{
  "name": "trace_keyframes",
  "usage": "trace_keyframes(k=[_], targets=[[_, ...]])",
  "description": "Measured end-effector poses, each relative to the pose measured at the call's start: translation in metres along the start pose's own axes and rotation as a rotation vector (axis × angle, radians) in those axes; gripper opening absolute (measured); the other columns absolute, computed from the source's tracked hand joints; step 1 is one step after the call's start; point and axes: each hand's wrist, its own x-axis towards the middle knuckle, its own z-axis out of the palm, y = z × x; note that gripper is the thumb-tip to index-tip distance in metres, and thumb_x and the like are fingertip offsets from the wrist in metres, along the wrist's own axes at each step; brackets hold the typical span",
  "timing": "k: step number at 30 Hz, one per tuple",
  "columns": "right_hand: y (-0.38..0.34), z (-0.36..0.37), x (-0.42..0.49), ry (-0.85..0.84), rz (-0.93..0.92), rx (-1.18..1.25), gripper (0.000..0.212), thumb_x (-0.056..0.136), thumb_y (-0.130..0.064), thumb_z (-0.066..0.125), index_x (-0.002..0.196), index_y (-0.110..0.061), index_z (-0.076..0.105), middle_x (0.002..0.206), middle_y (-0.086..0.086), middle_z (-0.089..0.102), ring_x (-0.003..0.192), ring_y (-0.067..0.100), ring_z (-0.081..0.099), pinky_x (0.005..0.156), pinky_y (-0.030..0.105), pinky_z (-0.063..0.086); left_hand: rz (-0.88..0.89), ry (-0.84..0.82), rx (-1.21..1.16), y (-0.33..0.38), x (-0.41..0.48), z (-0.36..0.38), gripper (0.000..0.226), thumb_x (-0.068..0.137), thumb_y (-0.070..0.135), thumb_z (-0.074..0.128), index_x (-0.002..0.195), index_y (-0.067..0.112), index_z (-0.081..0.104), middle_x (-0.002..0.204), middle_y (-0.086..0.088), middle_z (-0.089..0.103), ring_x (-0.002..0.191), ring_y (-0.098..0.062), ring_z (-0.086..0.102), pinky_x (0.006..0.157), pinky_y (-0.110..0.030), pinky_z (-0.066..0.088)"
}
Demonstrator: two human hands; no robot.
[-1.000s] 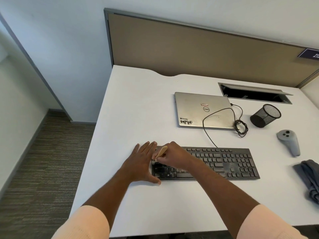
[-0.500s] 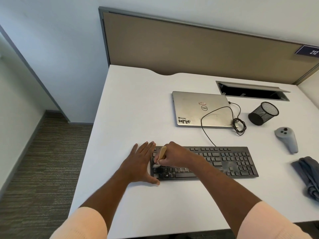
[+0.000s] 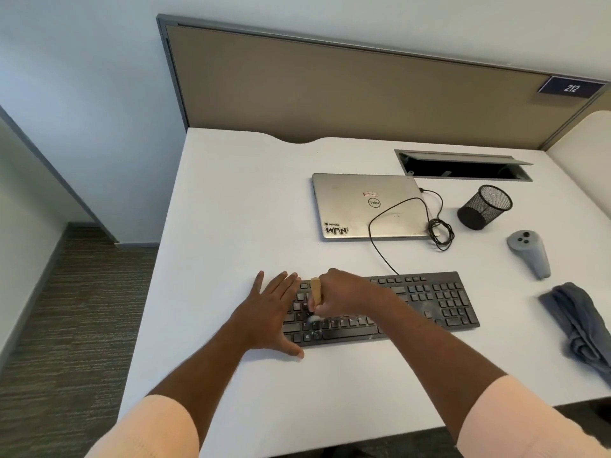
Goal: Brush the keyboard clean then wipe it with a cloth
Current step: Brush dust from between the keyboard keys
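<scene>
1. Setting: a white desk [image 3: 231, 209] is backed by a tan partition [image 3: 330, 77]. Carpeted floor is seen at the left.
2. Right hand [image 3: 344, 292]: the fingers are curled round the wooden handle of the brush [image 3: 316, 291], whose free end points up and away from the wearer. The pale bristles [image 3: 312, 318] are down on the keys near the left end of the keyboard [image 3: 423, 302].
3. Left hand [image 3: 267, 312]: it is laid flat with fingers straight and spread, and nothing is grasped. The palm is on the desk just beside the keyboard's left end, the fingertips reach the leftmost keys, and the thumb lies by the near left corner. A bracing role is judged.
4. Governing relation: the keyboard's long axis runs left to right, roughly parallel to the desk's near edge. With the bristles at the left end, nearly all the length to be brushed is judged to lie to the right of the brush. A pale dusty smear is noted beside the number pad.
5. The cloth [image 3: 578, 325], grey and crumpled, lies on the desk well apart from the keyboard's right end. The right hand is the nearer one. Wiping is judged not yet begun.
6. Farther back are recorded a closed laptop [image 3: 363, 206], a cable [image 3: 380, 246] crossing it, a mesh cup [image 3: 484, 206] and a grey controller [image 3: 529, 252].
7. Not resolved:
   - The bristles are blurred, so which keys are touched cannot be told.
   - The centre keys are covered by the right hand and forearm.
   - The cloth is cut off by the right frame edge.
</scene>
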Motion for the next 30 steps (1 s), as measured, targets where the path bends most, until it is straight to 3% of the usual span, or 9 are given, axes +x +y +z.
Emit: trace_keyframes(k=[3,9,11,13,16,18,22,26,30], targets=[[0.017,-0.014,-0.007,-0.045,0.081,-0.104,0.011,0.083,-0.012,0.064,0.086,-0.008,0.074,0.082,0.010,0.074,0.074,0.026,0.071,0.074,0.038,0.059,0.005,0.001,0.032,0.005,0.006,-0.001,0.141,0.061,0.099,0.045,0.159,0.011,-0.007,0.168,-0.003,-0.008,0.154,-0.020,-0.011,0.119,-0.055,-0.015],[0.010,-0.010,-0.014,0.056,0.018,0.141,0.022,0.083,-0.007,0.064,0.095,-0.014,0.081,0.092,-0.007,0.078,0.056,-0.008,0.057,0.054,0.006,0.040,0.047,-0.008,0.022,0.016,0.020,-0.003,0.137,0.062,0.098,0.045,0.160,0.015,-0.004,0.168,-0.003,-0.003,0.154,-0.021,-0.007,0.119,-0.057,-0.015],[0.015,-0.007,-0.017,0.042,0.019,0.126,0.022,0.081,-0.008,0.065,0.093,-0.016,0.082,0.092,-0.008,0.079,0.062,-0.007,0.060,0.062,0.011,0.048,0.047,-0.014,0.024,0.020,0.023,-0.005,0.137,0.062,0.097,0.046,0.160,0.014,-0.003,0.168,-0.003,-0.003,0.154,-0.021,-0.006,0.119,-0.056,-0.015],[0.028,-0.009,-0.021,0.014,0.068,0.037,0.018,0.079,-0.014,0.066,0.087,-0.020,0.080,0.091,-0.007,0.078,0.075,0.002,0.067,0.076,0.029,0.058,0.043,-0.014,0.023,0.023,0.025,-0.005,0.138,0.063,0.096,0.047,0.159,0.013,-0.004,0.168,-0.004,-0.003,0.154,-0.021,-0.005,0.119,-0.056,-0.015],[0.045,-0.017,-0.025,-0.014,0.156,-0.136,0.012,0.079,-0.019,0.065,0.086,-0.017,0.074,0.085,0.002,0.074,0.080,0.020,0.070,0.080,0.041,0.060,0.044,-0.001,0.036,0.025,0.029,-0.003,0.138,0.063,0.098,0.044,0.159,0.012,-0.005,0.168,-0.004,-0.002,0.154,-0.021,-0.003,0.119,-0.057,-0.015],[0.047,-0.021,-0.028,0.003,0.148,-0.117,0.012,0.082,-0.019,0.065,0.089,-0.016,0.075,0.087,0.002,0.075,0.078,0.016,0.069,0.079,0.038,0.059,0.046,0.004,0.047,0.028,0.031,-0.002,0.136,0.064,0.098,0.043,0.159,0.013,-0.006,0.168,-0.004,-0.003,0.154,-0.021,-0.004,0.119,-0.057,-0.015],[0.033,-0.014,-0.030,0.080,0.059,0.116,0.020,0.084,-0.012,0.066,0.095,-0.018,0.081,0.093,-0.009,0.078,0.059,-0.007,0.059,0.058,0.013,0.043,0.055,0.016,0.001,0.035,0.036,-0.003,0.134,0.064,0.095,0.047,0.160,0.015,-0.001,0.168,-0.004,0.003,0.154,-0.022,-0.001,0.118,-0.055,-0.017],[0.047,-0.003,-0.034,0.095,0.088,0.004,0.014,0.082,-0.022,0.067,0.090,-0.024,0.079,0.089,-0.007,0.078,0.079,0.010,0.069,0.074,0.032,0.057,0.038,-0.012,0.032,0.042,0.039,-0.006,0.134,0.065,0.095,0.048,0.159,0.014,-0.005,0.168,-0.004,-0.001,0.154,-0.021,-0.003,0.119,-0.056,-0.015],[0.073,-0.017,-0.050,0.053,0.176,-0.199,0.004,0.082,-0.026,0.068,0.084,-0.023,0.067,0.083,0.000,0.070,0.078,0.018,0.065,0.072,0.029,0.051,0.042,-0.005,0.059,0.048,0.042,-0.004,0.134,0.066,0.096,0.044,0.159,0.013,-0.006,0.168,-0.006,-0.002,0.154,-0.022,-0.004,0.117,-0.055,-0.018]])
